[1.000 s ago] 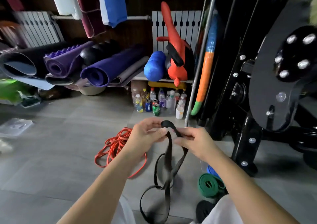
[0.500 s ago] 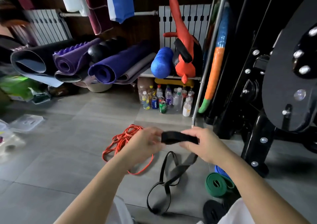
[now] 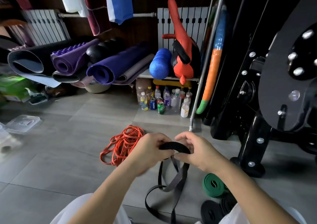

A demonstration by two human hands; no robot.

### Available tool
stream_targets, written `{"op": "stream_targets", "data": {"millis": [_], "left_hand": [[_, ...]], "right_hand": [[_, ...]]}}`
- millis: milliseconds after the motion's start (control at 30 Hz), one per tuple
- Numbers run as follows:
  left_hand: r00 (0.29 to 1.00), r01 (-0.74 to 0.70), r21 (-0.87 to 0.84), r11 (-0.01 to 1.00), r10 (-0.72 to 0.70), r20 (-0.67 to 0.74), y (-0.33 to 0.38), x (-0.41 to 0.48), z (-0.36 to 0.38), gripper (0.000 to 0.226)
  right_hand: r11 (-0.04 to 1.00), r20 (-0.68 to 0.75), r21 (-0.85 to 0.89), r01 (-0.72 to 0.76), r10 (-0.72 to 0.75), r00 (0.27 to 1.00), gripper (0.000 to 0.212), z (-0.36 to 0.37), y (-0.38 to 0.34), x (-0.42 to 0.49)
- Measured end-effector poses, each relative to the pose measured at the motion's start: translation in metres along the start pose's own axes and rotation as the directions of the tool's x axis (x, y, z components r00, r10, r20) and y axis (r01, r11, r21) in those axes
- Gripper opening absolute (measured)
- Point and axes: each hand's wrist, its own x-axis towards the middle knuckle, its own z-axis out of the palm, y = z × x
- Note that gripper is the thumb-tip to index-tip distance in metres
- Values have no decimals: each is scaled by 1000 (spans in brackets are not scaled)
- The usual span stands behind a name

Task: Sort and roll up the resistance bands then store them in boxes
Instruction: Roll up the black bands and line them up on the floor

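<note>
A black resistance band (image 3: pixel 173 146) arches between my hands above the grey floor. My left hand (image 3: pixel 151 151) grips its left end. My right hand (image 3: pixel 197 151) pinches the right end, with the upper fingers lifted. The rest of the band hangs down in loose loops (image 3: pixel 164 193) to the floor. A tangle of orange bands (image 3: pixel 122 144) lies on the floor just left of my left hand. A rolled green band (image 3: pixel 213 185) lies at lower right, and rolled black bands (image 3: pixel 214 210) lie below it.
A clear plastic box (image 3: pixel 23 123) lies on the floor at far left. Bottles and cans (image 3: pixel 161 100) stand under a shelf ahead. Rolled yoga mats (image 3: pixel 101 67) are piled at the back. A black gym machine (image 3: pixel 267 93) fills the right side, its foot near the green roll.
The band's held section has gone from a flat strip between my hands to a curved arch. My hands sit a little closer together and lower in view.
</note>
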Motion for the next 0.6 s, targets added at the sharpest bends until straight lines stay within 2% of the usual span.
{"op": "stream_targets", "data": {"millis": [67, 200, 333, 433, 500, 600], "left_hand": [[993, 79, -230, 970, -56, 104, 1, -4, -4, 15], [977, 136, -369, 920, -62, 204, 4, -11, -8, 17], [972, 173, -414, 894, -86, 221, 4, -17, -19, 13], [981, 141, -462, 876, -60, 185, 5, -20, -21, 13], [990, 106, -593, 798, -27, 140, 9, -21, -20, 15], [993, 88, -790, 607, 8, 116, 13, -19, -14, 13]], "right_hand": [[999, 38, 35, -22, 21, 999, 26, -1, 4, 0], [989, 209, 98, -113, 90, 974, 21, 3, 9, -4], [971, 103, 223, -86, 65, 993, 25, -7, 4, -9], [964, 48, 263, -43, 32, 998, 23, -11, 2, -13], [959, 30, 281, -19, 11, 999, 24, -9, 0, -13], [942, -27, 334, 29, -21, 999, 29, -1, -5, -11]]}}
